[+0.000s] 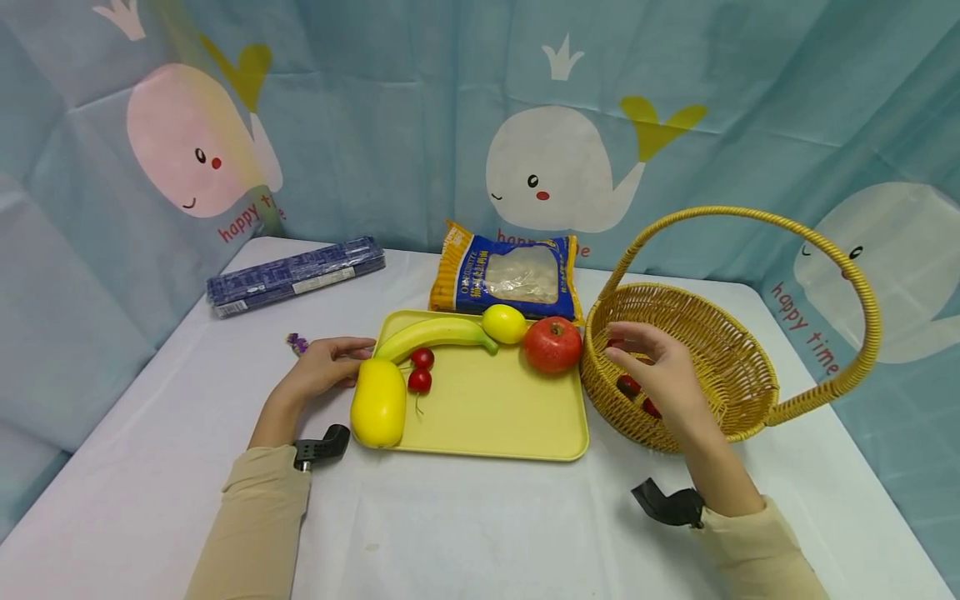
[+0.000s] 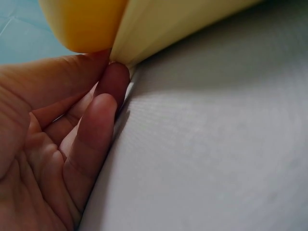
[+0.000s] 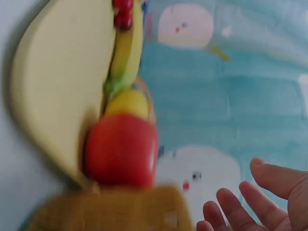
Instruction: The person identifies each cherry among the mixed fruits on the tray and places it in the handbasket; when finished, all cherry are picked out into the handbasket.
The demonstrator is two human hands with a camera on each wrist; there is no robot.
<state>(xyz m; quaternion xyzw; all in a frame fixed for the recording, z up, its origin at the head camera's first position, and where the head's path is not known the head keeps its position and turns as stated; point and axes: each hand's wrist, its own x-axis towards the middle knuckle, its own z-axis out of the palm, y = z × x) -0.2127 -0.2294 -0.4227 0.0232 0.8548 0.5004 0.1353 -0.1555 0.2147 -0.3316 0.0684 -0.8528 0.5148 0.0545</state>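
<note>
My left hand (image 1: 322, 367) pinches the left edge of a yellow tray (image 1: 495, 421) between thumb and fingers, seen close in the left wrist view. Beside that hand, on the tray's left side, sits a plump yellow fruit (image 1: 378, 404). A banana (image 1: 438, 333), a pair of cherries (image 1: 420, 381), a lemon (image 1: 504, 324) and a red apple-like fruit (image 1: 552, 346) also lie on the tray. Over the left part of a wicker basket (image 1: 738, 358) hovers my right hand (image 1: 660, 371), fingers loosely bent and holding nothing. Small dark red fruits (image 1: 628, 386) lie in the basket, partly hidden by this hand.
Behind the tray stands a blue and yellow food bag (image 1: 517, 271). A long blue packet (image 1: 296, 275) lies at the back left, and a small purple item (image 1: 297, 342) is near the left hand. The basket's tall handle (image 1: 870, 333) arches up at right. A curtain (image 1: 405, 125) hangs behind.
</note>
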